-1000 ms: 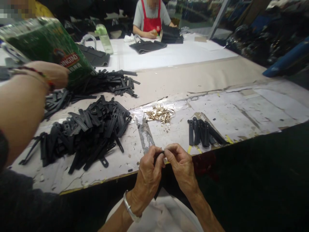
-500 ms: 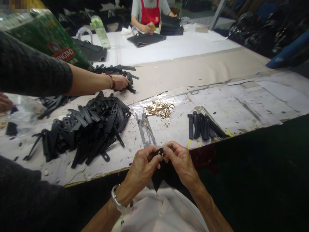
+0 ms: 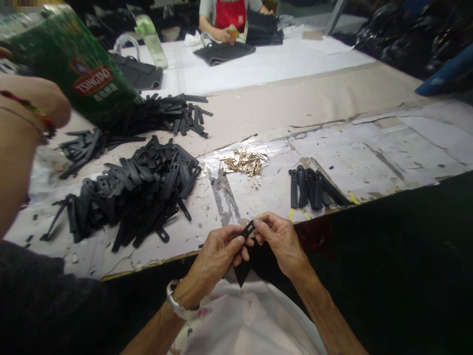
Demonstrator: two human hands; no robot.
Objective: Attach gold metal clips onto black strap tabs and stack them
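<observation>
A short black strap (image 3: 248, 230) with slot-like holes is held between my two hands at the table's front edge. My left hand (image 3: 219, 249) is closed on its lower part, thumb on top. My right hand (image 3: 280, 240) pinches the upper end between thumb and fingers. A dark pointed piece hangs below my hands; whether it belongs to the strap I cannot tell. Small gold metal fittings (image 3: 244, 162) lie heaped on clear plastic beyond my hands. To their right sits a small group of black straps (image 3: 305, 187).
A large pile of black straps (image 3: 148, 182) covers the table on the left, with more behind it. A green Tsingtao box (image 3: 77, 64) stands tilted there. A co-worker's arm (image 3: 22, 128) reaches in from the left. Across the table, a person in a red apron (image 3: 231, 19) handles dark pieces.
The strap between my hands has turned so its slotted end shows; the gold glint at my fingers is no longer seen. The co-worker's hand has drawn back left from the straps near the box.
</observation>
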